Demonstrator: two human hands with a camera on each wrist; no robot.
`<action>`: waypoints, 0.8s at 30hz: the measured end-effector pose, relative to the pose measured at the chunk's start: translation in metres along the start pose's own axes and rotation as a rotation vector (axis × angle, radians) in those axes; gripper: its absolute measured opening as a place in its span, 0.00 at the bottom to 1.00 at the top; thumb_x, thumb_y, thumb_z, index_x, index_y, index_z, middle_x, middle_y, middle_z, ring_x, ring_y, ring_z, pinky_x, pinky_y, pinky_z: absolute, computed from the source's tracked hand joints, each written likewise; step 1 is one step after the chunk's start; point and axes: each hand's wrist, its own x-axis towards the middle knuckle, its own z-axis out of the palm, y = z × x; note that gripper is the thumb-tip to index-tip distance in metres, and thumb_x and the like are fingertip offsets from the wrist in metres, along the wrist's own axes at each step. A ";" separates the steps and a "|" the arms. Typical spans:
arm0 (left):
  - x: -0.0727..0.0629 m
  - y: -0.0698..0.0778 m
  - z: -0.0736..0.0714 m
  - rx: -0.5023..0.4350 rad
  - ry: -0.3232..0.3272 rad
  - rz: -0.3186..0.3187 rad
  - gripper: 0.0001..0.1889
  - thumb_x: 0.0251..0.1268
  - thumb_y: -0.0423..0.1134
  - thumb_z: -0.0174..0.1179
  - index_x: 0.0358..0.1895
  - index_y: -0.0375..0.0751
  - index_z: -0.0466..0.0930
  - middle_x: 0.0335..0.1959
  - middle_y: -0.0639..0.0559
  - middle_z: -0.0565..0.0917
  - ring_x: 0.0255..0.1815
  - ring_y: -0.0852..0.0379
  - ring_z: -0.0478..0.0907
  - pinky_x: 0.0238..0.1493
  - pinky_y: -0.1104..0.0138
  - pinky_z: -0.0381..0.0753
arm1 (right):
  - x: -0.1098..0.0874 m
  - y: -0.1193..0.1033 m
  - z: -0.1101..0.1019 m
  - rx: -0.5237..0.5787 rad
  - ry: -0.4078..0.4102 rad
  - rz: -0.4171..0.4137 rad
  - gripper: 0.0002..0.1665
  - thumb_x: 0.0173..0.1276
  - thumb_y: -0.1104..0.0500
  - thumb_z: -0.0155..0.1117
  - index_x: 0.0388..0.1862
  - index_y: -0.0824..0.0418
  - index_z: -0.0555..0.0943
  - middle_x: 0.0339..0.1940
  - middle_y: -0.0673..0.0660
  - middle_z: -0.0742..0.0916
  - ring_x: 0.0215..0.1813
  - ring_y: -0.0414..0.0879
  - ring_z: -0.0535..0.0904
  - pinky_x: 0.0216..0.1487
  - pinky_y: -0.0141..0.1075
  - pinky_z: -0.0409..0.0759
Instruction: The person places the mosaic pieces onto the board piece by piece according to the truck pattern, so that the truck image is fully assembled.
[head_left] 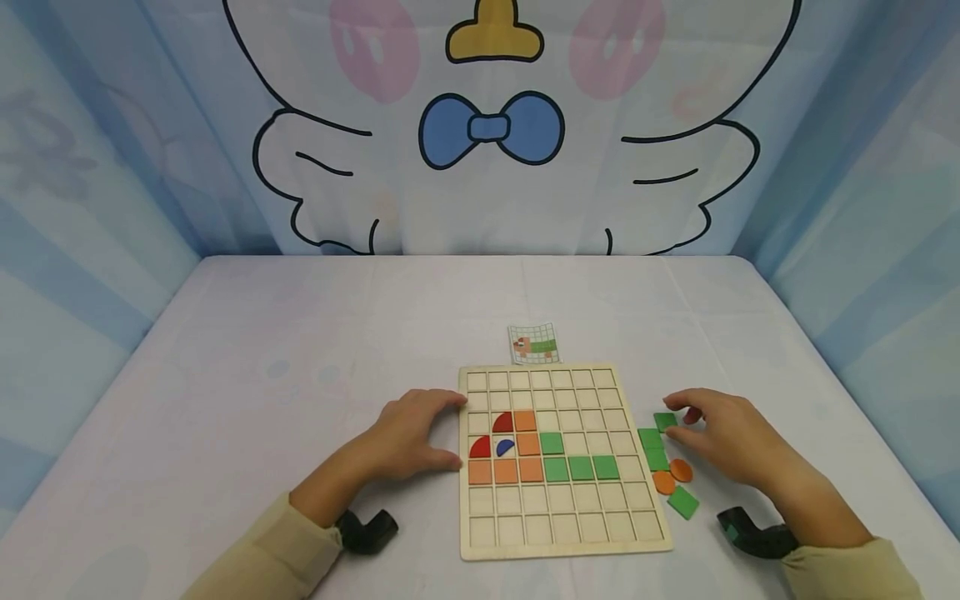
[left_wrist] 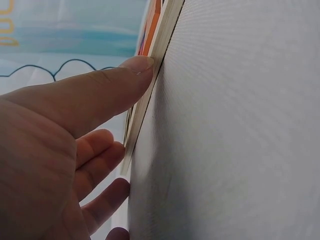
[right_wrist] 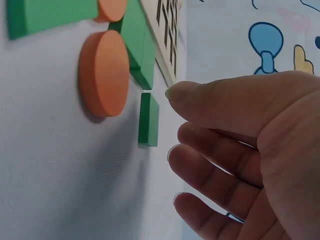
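Note:
A wooden grid board [head_left: 562,552] lies on the table, with red, orange, blue and green pieces in its middle rows. My left hand [head_left: 408,433] rests at the board's left edge; its thumb [left_wrist: 115,90] touches the side of the board in the left wrist view. On the right, my right hand [head_left: 723,433] hovers beside a green square tile [head_left: 664,422], fingers loosely bent and holding nothing. In the right wrist view a gap shows between the fingertips and that tile [right_wrist: 149,120]. More green tiles [head_left: 651,438] and two orange discs [head_left: 681,470] lie by the board's right edge.
A small picture card [head_left: 534,343] with a gridded animal figure lies behind the board. One green tile [head_left: 683,502] sits nearest the front of the loose pieces. Printed curtains [head_left: 487,200] stand at the back and sides of the white table [head_left: 300,333].

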 end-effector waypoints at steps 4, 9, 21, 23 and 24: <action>0.000 0.000 0.000 -0.002 0.000 -0.002 0.37 0.51 0.44 0.77 0.67 0.42 0.74 0.65 0.50 0.76 0.68 0.45 0.66 0.64 0.44 0.63 | 0.002 0.003 0.003 0.016 -0.012 0.006 0.22 0.62 0.59 0.73 0.53 0.68 0.82 0.41 0.56 0.86 0.41 0.52 0.79 0.44 0.52 0.77; -0.001 0.001 0.000 -0.006 -0.003 -0.006 0.38 0.51 0.44 0.77 0.67 0.43 0.73 0.65 0.50 0.76 0.68 0.45 0.66 0.64 0.44 0.63 | 0.003 0.005 0.007 0.031 0.001 -0.006 0.21 0.62 0.60 0.72 0.52 0.68 0.83 0.41 0.55 0.86 0.42 0.52 0.80 0.46 0.53 0.77; -0.001 0.001 0.000 -0.009 -0.003 -0.005 0.38 0.51 0.44 0.77 0.67 0.43 0.73 0.65 0.50 0.76 0.68 0.45 0.66 0.64 0.44 0.63 | 0.007 0.001 0.009 0.032 -0.009 -0.003 0.19 0.63 0.62 0.71 0.51 0.69 0.82 0.44 0.59 0.86 0.45 0.56 0.81 0.49 0.56 0.77; -0.001 0.001 -0.001 -0.009 -0.003 -0.008 0.38 0.51 0.44 0.78 0.67 0.43 0.73 0.65 0.50 0.76 0.68 0.45 0.66 0.64 0.44 0.63 | 0.008 -0.001 0.009 0.027 -0.016 0.001 0.18 0.64 0.63 0.70 0.50 0.69 0.82 0.44 0.60 0.86 0.46 0.58 0.81 0.50 0.57 0.77; -0.001 0.002 -0.001 -0.009 -0.003 -0.009 0.38 0.51 0.44 0.78 0.67 0.43 0.73 0.65 0.50 0.76 0.68 0.45 0.66 0.64 0.44 0.63 | 0.008 -0.001 0.009 0.024 -0.020 0.005 0.17 0.64 0.63 0.70 0.50 0.69 0.82 0.44 0.61 0.86 0.47 0.58 0.81 0.50 0.57 0.77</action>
